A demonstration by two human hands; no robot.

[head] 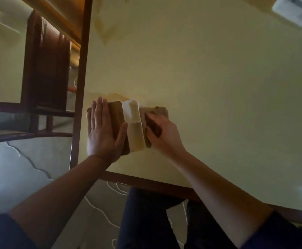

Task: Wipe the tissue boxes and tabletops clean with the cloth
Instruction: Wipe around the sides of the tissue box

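A brown wooden tissue box (117, 115) with a white tissue (129, 109) poking from its top slot stands near the front left corner of the glossy cream tabletop (209, 87). My left hand (102, 130) lies flat with straight fingers on the box's left part. My right hand (162, 133) grips a brownish cloth (156, 112) and presses it against the box's right side; the cloth is bunched under the fingers.
The table has a dark wooden rim (80, 87) along its left and front edges. A dark wooden chair (46, 65) stands to the left beyond the rim. A white object (295, 13) lies at the far right corner. My legs (146, 218) are below the front edge.
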